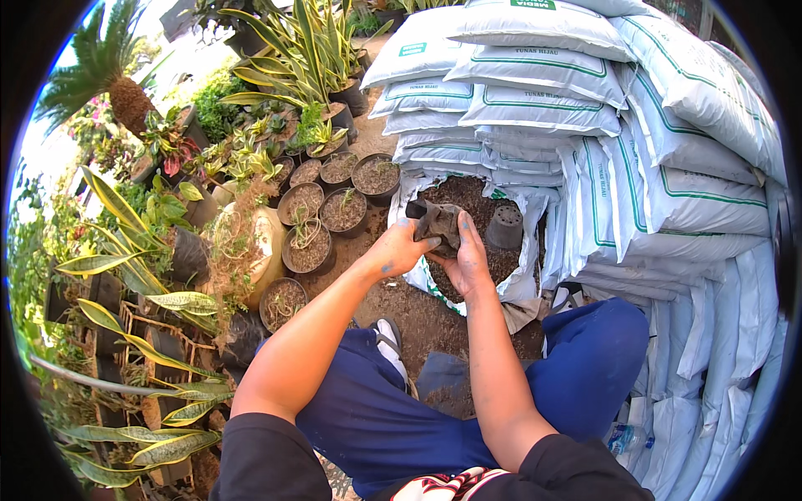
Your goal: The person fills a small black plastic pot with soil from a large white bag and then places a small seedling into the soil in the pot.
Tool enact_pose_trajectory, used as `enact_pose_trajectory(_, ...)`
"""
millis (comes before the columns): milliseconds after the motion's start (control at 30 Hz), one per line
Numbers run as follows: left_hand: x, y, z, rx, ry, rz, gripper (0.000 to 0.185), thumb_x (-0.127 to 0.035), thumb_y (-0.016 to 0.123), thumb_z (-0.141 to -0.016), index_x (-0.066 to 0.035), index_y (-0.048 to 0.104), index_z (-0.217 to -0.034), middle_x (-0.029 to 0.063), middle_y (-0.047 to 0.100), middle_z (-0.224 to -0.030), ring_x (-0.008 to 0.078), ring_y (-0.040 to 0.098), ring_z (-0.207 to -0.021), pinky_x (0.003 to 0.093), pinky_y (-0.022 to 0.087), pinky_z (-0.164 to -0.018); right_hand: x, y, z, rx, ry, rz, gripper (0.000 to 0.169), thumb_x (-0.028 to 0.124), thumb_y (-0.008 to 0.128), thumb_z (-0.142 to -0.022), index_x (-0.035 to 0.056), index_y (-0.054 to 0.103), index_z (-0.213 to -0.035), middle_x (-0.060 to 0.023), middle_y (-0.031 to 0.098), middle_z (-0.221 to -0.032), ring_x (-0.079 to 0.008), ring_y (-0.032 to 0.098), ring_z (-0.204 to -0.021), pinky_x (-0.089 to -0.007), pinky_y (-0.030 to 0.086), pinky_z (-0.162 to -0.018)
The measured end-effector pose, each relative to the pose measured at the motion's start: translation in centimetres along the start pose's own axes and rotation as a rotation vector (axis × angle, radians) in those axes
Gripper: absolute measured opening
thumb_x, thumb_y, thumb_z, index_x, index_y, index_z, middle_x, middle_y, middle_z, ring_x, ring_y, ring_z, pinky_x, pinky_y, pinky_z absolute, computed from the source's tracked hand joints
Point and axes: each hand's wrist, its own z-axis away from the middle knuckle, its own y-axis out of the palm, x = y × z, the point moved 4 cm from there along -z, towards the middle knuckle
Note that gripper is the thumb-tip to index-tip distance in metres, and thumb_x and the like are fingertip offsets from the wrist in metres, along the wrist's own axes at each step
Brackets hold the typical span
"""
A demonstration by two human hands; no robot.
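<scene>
Both of my hands meet around a crumpled dark plastic planting bag point(441, 227), just above an open white sack point(529, 219) of dark soil mix point(457, 188). My left hand point(401, 245) grips its left side, with the thumb across the front. On the right side, my right hand point(468, 257) presses with fingers raised along the bag. What the bag holds inside is hidden. An upside-down black plastic pot point(505, 227), holes showing in its base, sits on the soil right of my right hand.
Several black pots of soil with small plants point(343, 210) stand left of the sack. Stacked white sacks point(545, 69) rise behind and to the right. Variegated snake plants point(182, 304) crowd the left. A plastic water bottle point(626, 438) lies by the lower right sacks.
</scene>
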Motion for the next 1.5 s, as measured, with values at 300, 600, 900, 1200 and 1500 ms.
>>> enact_pose_trajectory(300,-3.8,0.3,1.0,0.114,-0.088,0.211,0.05,-0.019,0.075,-0.094,-0.002,0.059,-0.138,0.0065,0.07,-0.124,0.0137,0.062,-0.112,0.0338,0.045,-0.105,1.8,-2.3,-0.5,-0.008,-0.115,0.003,0.04,0.044,0.06,-0.104,0.0069,0.065,-0.116,-0.0035,0.072,-0.109,-0.0164,0.069,-0.1,-0.0348,0.056,-0.088)
enact_pose_trajectory(600,-2.8,-1.3,-0.4,0.006,-0.311,0.721,0.033,-0.026,0.048,-0.111,0.0,0.065,-0.12,0.0081,0.073,-0.115,0.0174,0.071,-0.101,0.0354,0.055,-0.093,2.2,-2.8,-1.6,-0.033,-0.358,0.316,0.014,0.015,0.069,-0.101,0.0039,0.065,-0.107,-0.0012,0.07,-0.098,-0.0067,0.064,-0.085,-0.0233,0.052,-0.076)
enact_pose_trajectory(900,-2.4,-1.0,0.0,0.149,-0.36,0.795,0.049,-0.046,0.04,-0.112,-0.009,0.052,-0.141,0.0054,0.059,-0.144,0.0189,0.058,-0.13,0.0434,0.044,-0.11,3.4,-2.0,-0.3,-0.101,-0.2,0.155,0.017,0.019,0.072,-0.098,0.0045,0.069,-0.106,-0.0003,0.07,-0.098,-0.0064,0.061,-0.087,-0.0252,0.048,-0.078)
enact_pose_trajectory(1200,-3.0,-1.2,-0.4,-0.004,-0.28,0.562,0.045,-0.046,0.056,-0.105,-0.009,0.062,-0.13,0.0034,0.067,-0.129,0.0148,0.059,-0.118,0.0373,0.04,-0.105,3.9,-2.1,-0.5,-0.022,-0.386,0.418,0.012,0.011,0.075,-0.092,0.0053,0.069,-0.101,0.0035,0.064,-0.095,-0.0059,0.055,-0.085,-0.0242,0.042,-0.08)
enact_pose_trajectory(1500,-3.0,0.0,-1.2,-0.051,-0.407,0.808,0.038,-0.04,0.048,-0.11,-0.011,0.061,-0.132,0.0005,0.07,-0.123,0.0151,0.066,-0.114,0.0367,0.054,-0.096,4.1,-2.4,-1.3,-0.108,-0.425,0.279,0.014,0.015,0.074,-0.096,0.0053,0.066,-0.103,0.0056,0.06,-0.094,-0.0052,0.05,-0.084,-0.0227,0.04,-0.078)
